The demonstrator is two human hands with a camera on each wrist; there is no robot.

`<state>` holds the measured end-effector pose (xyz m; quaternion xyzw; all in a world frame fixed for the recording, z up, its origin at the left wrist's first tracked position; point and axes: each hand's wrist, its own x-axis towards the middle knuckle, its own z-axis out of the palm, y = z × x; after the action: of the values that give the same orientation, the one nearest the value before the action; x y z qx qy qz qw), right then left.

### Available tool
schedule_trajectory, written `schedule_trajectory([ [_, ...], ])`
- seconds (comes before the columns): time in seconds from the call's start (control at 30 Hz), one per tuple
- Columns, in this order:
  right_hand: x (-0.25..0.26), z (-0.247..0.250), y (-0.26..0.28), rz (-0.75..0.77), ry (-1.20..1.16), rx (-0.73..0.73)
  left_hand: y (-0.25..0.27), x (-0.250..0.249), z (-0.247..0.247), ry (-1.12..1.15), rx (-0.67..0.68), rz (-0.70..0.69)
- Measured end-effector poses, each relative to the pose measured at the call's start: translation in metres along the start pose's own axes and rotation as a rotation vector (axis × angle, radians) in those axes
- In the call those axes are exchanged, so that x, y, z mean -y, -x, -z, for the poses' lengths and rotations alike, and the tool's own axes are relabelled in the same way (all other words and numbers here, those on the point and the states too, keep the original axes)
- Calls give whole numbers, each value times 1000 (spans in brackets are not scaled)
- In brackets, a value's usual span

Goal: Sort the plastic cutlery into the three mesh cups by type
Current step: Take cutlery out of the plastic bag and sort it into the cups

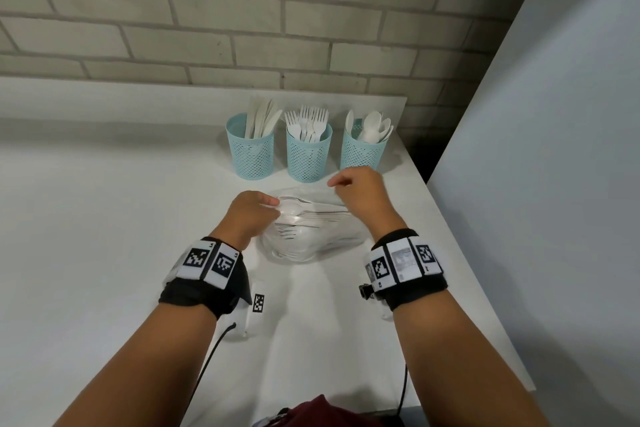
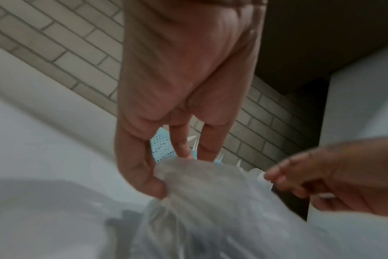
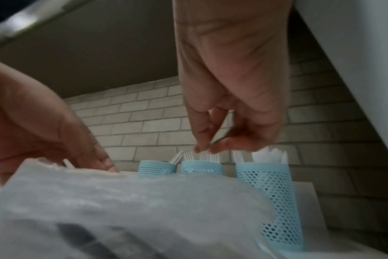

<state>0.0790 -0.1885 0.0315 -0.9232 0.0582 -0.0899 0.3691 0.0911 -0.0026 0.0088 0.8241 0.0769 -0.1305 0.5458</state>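
On the bench (image 1: 104, 218), near the 3 cups (image 1: 308, 156) already holding knives, forks and spoons, the left hand (image 1: 251, 215) pinches the plastic bag (image 1: 311, 239) of remaining cutlery; the right hand (image 1: 360, 189) hovers, fingertips pinched, seemingly empty. Next: draw out 1 piece.

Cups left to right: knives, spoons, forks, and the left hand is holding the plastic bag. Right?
One slip: the order. The head view shows knives in the left cup, forks in the middle cup and spoons in the right cup. The rest holds: the left hand does pinch the plastic bag, as the left wrist view shows.
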Motion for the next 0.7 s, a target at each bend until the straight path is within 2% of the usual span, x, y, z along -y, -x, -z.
schedule_trajectory([
  [0.1,19,-11,6,83,111,235,2,1,-2,-128,-62,-72],
  [0.27,23,-18,6,73,389,501,8,3,-2,-151,-124,-146],
  [0.43,23,-19,7,127,539,449,12,5,-4,-147,-118,-172],
  [0.7,22,-23,9,137,642,547,13,4,-9,-129,-100,-208],
])
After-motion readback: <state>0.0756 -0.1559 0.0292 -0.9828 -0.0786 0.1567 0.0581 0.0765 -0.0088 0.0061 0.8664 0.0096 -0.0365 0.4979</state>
